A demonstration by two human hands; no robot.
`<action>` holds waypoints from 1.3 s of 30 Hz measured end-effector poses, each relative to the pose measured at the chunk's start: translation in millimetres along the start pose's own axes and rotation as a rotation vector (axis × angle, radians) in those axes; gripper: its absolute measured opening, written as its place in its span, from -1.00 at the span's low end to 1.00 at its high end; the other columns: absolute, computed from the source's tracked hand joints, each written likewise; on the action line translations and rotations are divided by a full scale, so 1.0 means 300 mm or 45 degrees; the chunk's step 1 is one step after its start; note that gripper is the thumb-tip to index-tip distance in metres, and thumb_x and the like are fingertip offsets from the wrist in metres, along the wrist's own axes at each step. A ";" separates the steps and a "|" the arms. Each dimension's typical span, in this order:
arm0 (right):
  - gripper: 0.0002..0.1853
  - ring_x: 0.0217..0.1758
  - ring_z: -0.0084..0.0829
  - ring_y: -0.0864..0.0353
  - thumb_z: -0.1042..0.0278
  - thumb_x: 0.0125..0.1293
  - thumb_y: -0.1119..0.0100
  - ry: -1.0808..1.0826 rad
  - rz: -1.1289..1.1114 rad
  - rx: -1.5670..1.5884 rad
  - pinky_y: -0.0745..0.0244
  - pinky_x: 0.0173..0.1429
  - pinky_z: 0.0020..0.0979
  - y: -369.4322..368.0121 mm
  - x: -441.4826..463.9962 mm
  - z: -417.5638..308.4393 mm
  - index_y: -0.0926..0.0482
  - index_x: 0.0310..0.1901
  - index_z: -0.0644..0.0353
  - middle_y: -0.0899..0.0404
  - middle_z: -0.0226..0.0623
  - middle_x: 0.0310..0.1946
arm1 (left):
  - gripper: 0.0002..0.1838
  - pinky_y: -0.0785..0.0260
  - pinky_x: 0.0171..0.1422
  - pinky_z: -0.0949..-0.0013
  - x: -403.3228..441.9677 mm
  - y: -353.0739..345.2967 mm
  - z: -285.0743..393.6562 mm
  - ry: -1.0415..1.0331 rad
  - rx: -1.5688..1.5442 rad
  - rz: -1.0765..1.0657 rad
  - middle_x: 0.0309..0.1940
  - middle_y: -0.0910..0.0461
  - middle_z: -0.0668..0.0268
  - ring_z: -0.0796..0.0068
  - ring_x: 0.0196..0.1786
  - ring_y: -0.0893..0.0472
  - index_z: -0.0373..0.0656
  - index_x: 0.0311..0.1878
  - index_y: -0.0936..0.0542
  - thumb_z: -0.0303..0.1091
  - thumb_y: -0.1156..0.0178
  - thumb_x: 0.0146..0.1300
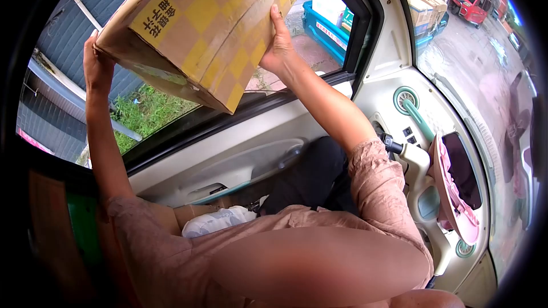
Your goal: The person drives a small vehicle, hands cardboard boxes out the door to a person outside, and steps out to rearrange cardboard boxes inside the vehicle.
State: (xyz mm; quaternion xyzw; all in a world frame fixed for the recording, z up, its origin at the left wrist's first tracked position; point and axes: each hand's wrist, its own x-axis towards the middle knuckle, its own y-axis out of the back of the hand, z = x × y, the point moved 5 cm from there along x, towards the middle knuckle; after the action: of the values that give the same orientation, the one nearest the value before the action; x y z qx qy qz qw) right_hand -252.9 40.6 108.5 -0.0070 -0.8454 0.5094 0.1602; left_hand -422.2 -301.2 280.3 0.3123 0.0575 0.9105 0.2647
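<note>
A large cardboard box (211, 40) with yellow checks and printed characters is tilted in the vehicle's side window opening, held up between my two hands. Its top end is cut off by the view. My left hand (98, 65) grips the box's left edge, the fingers partly hidden by it. On the right side, my right hand (279, 45) presses against the box with the thumb lying upward along its face; the other fingers are hidden behind. Just below the box runs the black window frame (188, 122) of the pale door (240, 159).
A handlebar (419, 162) and a pink-lined round item (456, 194) stand at the right by the dashboard. Beside my lap lies a white plastic bag (220, 221). Outside are a blue crate (325, 31), stacked cartons (425, 3) and a red vehicle (469, 0).
</note>
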 end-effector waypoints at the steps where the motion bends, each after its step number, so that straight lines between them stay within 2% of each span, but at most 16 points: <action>1: 0.04 0.49 -0.10 -0.30 -0.47 0.09 -0.35 0.007 0.003 -0.004 -0.17 0.54 0.19 0.009 0.003 -0.002 -0.24 0.47 0.04 -0.35 -0.19 0.42 | -0.51 -0.37 0.35 0.24 0.010 -0.050 0.026 0.074 -0.019 -0.036 0.10 -0.65 0.23 0.37 0.15 -0.60 -0.32 0.25 -0.49 -0.08 0.15 0.59; 3: 0.03 0.46 -0.11 -0.35 -0.47 0.10 -0.34 0.027 -0.002 0.010 -0.24 0.50 0.17 0.023 0.014 -0.008 -0.25 0.46 0.05 -0.38 -0.17 0.39 | -0.52 -0.39 0.30 0.27 0.001 -0.151 0.055 0.252 -0.416 0.047 0.03 -0.68 0.29 0.42 0.08 -0.62 -0.25 0.21 -0.53 -0.04 0.14 0.59; 5: -0.02 0.40 -0.12 -0.43 -0.45 0.15 -0.32 0.061 -0.018 0.050 -0.37 0.44 0.12 0.035 0.026 -0.017 -0.27 0.43 0.07 -0.42 -0.13 0.35 | -0.48 -0.36 0.27 0.28 0.023 -0.147 0.015 0.351 -0.292 0.140 -0.04 -0.69 0.32 0.43 0.02 -0.61 -0.13 0.19 -0.57 0.12 0.06 0.53; 7: 0.02 0.44 -0.10 -0.38 -0.48 0.13 -0.31 0.096 -0.002 0.005 -0.27 0.50 0.14 0.059 0.048 -0.024 -0.26 0.45 0.07 -0.40 -0.13 0.38 | -0.42 -0.34 0.20 0.28 0.066 -0.128 -0.054 0.442 -0.221 0.193 -0.09 -0.70 0.30 0.39 -0.02 -0.60 -0.09 0.16 -0.58 0.24 -0.02 0.46; 8: 0.03 0.46 -0.10 -0.35 -0.49 0.12 -0.31 0.129 0.009 -0.019 -0.22 0.52 0.15 0.074 0.059 -0.032 -0.26 0.46 0.07 -0.39 -0.13 0.39 | -0.36 -0.20 0.46 0.09 0.087 -0.100 -0.110 0.569 -0.160 0.199 0.03 -0.66 0.30 0.37 0.16 -0.53 -0.02 0.26 -0.55 0.30 0.02 0.45; 9: 0.04 0.45 -0.10 -0.36 -0.50 0.12 -0.30 0.152 0.023 -0.037 -0.23 0.52 0.14 0.085 0.066 -0.042 -0.27 0.45 0.08 -0.39 -0.12 0.39 | -0.27 -0.06 0.53 -0.04 0.086 -0.132 -0.123 0.573 -0.165 0.266 0.19 -0.56 0.23 0.26 0.29 -0.44 -0.06 0.31 -0.51 0.38 0.04 0.40; 10: 0.04 0.45 -0.10 -0.37 -0.51 0.11 -0.30 0.180 0.034 -0.054 -0.25 0.51 0.13 0.092 0.077 -0.053 -0.27 0.45 0.09 -0.40 -0.11 0.38 | -0.19 0.08 0.56 -0.20 0.062 -0.203 -0.086 0.571 -0.151 0.273 0.35 -0.41 0.20 0.17 0.41 -0.32 -0.02 0.38 -0.44 0.45 0.04 0.35; 12: 0.02 0.43 -0.11 -0.39 -0.50 0.13 -0.29 0.248 0.110 -0.065 -0.29 0.49 0.12 0.123 0.109 -0.077 -0.28 0.44 0.11 -0.41 -0.10 0.37 | -0.18 0.10 0.49 -0.41 0.031 -0.277 -0.065 0.709 -0.297 0.174 0.37 -0.34 0.15 0.04 0.48 -0.23 0.08 0.44 -0.36 0.46 0.00 0.30; 14: -0.02 0.41 -0.12 -0.42 -0.46 0.16 -0.28 0.314 0.239 -0.050 -0.35 0.44 0.12 0.175 0.138 -0.103 -0.30 0.42 0.12 -0.42 -0.10 0.36 | -0.13 -0.18 0.37 -0.40 0.032 -0.304 -0.136 0.844 -0.392 -0.029 0.40 -0.23 0.15 -0.03 0.41 -0.28 0.10 0.51 -0.18 0.33 -0.17 0.25; 17: -0.10 0.29 -0.10 -0.53 -0.27 0.27 -0.30 0.257 -0.099 -0.078 -0.54 0.23 0.14 0.166 0.120 -0.127 -0.15 0.42 0.13 -0.46 -0.12 0.28 | -0.13 -0.14 0.45 -0.44 0.042 -0.346 -0.250 0.820 -0.630 0.068 0.40 -0.21 0.12 -0.10 0.43 -0.26 -0.03 0.48 -0.22 0.20 -0.25 0.22; 20: -0.19 0.21 -0.12 -0.59 -0.13 0.35 -0.22 0.058 0.253 -0.456 -0.58 0.17 0.10 0.167 0.044 -0.141 -0.11 0.43 0.15 -0.49 -0.11 0.24 | -0.13 -0.15 0.44 -0.45 0.049 -0.327 -0.433 0.911 -0.704 0.186 0.41 -0.20 0.14 -0.12 0.41 -0.27 -0.11 0.45 -0.25 0.20 -0.25 0.21; 23: -0.30 0.19 -0.12 -0.60 -0.10 0.39 -0.13 0.142 0.729 -0.562 -0.59 0.15 0.07 0.298 0.067 -0.105 -0.19 0.40 0.11 -0.51 -0.10 0.18 | -0.06 -0.14 0.44 -0.46 0.043 -0.414 -0.458 0.922 -0.578 0.206 0.49 -0.07 0.13 -0.16 0.48 -0.16 -0.13 0.50 -0.15 0.23 -0.26 0.22; 26: -0.32 0.19 0.03 -0.58 -0.05 0.39 -0.04 0.193 0.941 -0.757 -0.58 0.17 0.08 0.457 0.118 -0.111 -0.19 0.37 0.24 -0.46 0.07 0.22 | 0.02 -0.08 0.47 -0.48 0.038 -0.517 -0.494 0.982 -0.526 0.103 0.55 0.08 0.09 -0.25 0.56 -0.01 -0.12 0.55 -0.05 0.29 -0.24 0.24; 30: -0.17 0.27 0.10 -0.50 -0.06 0.32 -0.04 0.027 1.137 -0.933 -0.51 0.26 0.10 0.503 0.113 -0.106 -0.07 0.47 0.29 -0.35 0.19 0.30 | 0.00 -0.14 0.44 -0.46 0.018 -0.555 -0.588 1.117 -0.535 0.062 0.53 0.05 0.09 -0.27 0.54 -0.06 -0.14 0.54 -0.07 0.32 -0.18 0.26; 36: -0.07 0.36 0.15 -0.39 -0.10 0.31 -0.01 -0.100 1.262 -1.237 -0.32 0.43 0.04 0.405 -0.045 -0.108 0.14 0.62 -0.03 -0.20 0.14 0.39 | -0.05 -0.19 0.42 -0.44 -0.058 -0.596 -0.658 1.205 -0.537 0.050 0.46 -0.05 0.11 -0.18 0.47 -0.17 -0.10 0.53 -0.09 0.32 -0.13 0.28; 39: -0.17 0.39 0.14 -0.33 -0.09 0.34 0.00 -0.033 1.234 -1.305 -0.29 0.43 0.05 0.397 -0.031 -0.140 -0.02 0.59 -0.06 -0.15 0.07 0.43 | -0.09 -0.20 0.41 -0.45 -0.070 -0.617 -0.662 1.177 -0.568 0.108 0.42 -0.12 0.16 -0.13 0.42 -0.20 -0.06 0.51 -0.15 0.32 -0.13 0.27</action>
State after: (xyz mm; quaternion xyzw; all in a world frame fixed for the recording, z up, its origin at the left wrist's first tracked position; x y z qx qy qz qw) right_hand -250.5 132.2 21.3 -0.4513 -0.8824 0.0610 -0.1181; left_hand -444.8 -142.0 60.5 -0.1849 -0.0399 0.9535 0.2345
